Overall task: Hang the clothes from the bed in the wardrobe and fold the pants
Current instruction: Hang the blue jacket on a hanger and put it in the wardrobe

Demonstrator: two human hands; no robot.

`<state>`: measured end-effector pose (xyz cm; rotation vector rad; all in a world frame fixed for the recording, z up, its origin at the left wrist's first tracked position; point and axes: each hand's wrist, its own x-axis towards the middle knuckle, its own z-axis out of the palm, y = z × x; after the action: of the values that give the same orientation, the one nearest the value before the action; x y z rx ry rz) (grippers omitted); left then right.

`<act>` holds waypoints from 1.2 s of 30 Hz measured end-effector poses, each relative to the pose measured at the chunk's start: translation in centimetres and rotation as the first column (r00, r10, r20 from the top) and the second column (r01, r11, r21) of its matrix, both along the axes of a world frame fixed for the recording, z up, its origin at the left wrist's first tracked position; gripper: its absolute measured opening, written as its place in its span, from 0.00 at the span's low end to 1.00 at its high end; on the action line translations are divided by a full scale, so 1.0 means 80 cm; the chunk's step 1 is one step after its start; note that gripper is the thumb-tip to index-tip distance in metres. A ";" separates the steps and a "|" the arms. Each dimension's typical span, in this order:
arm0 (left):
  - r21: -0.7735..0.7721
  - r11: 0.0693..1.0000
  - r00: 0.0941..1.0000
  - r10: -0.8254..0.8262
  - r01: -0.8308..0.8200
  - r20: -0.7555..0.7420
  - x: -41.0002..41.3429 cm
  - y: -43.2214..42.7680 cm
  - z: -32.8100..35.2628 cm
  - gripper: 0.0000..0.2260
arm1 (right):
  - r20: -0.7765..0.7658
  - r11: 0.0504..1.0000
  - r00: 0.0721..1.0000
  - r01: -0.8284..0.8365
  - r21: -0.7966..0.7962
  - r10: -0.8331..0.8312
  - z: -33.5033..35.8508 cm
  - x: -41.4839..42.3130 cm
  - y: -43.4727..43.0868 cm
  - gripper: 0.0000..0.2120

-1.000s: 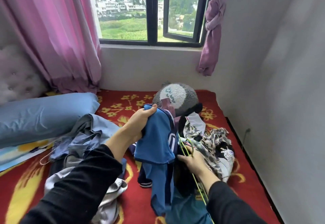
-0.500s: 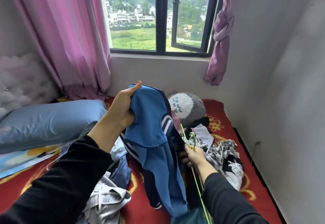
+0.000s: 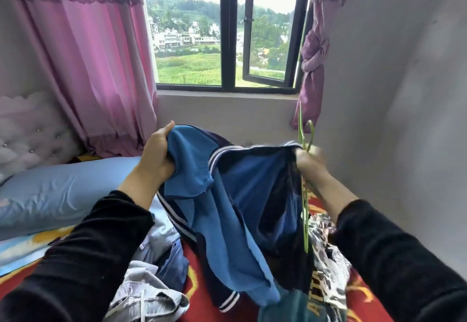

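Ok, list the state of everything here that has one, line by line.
Blue jacket: held up, spread between both hands, not on the hanger.
Green hanger: upright, in the right hand.
Left hand: grips the jacket.
Right hand: blurred, grips the hanger and jacket edge.
Right window sash: open.
Left curtain: hanging loose.
Right curtain: knotted.

The red, yellow-flowered bed blanket (image 3: pixel 199 281) carries a light-blue pillow (image 3: pixel 63 195) at nine o'clock, pale denim clothes (image 3: pixel 149 299) at seven, a black-and-white patterned garment (image 3: pixel 328 261) at five.
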<state>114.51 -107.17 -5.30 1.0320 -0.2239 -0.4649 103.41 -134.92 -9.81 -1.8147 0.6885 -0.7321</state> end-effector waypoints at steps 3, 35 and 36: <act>-0.113 0.993 0.999 0.042 -0.038 0.032 0.022 -0.007 0.012 0.16 | 0.378 0.998 0.925 -0.008 -0.058 0.029 0.120 0.013 -0.006 0.07; 0.646 0.480 0.700 -0.088 -0.593 0.708 -0.086 -0.130 -0.251 0.21 | -0.170 0.948 0.985 -0.018 -0.317 -0.038 0.021 -0.021 0.001 0.25; 0.648 0.489 0.721 -0.055 -0.584 0.691 -0.076 -0.119 -0.254 0.16 | -0.163 0.957 0.984 0.018 -0.290 -0.068 0.018 -0.023 -0.005 0.25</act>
<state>108.41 -116.73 -25.60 2.1890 -0.4447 0.1925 101.58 -135.32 -8.34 -2.1543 0.7668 -0.7404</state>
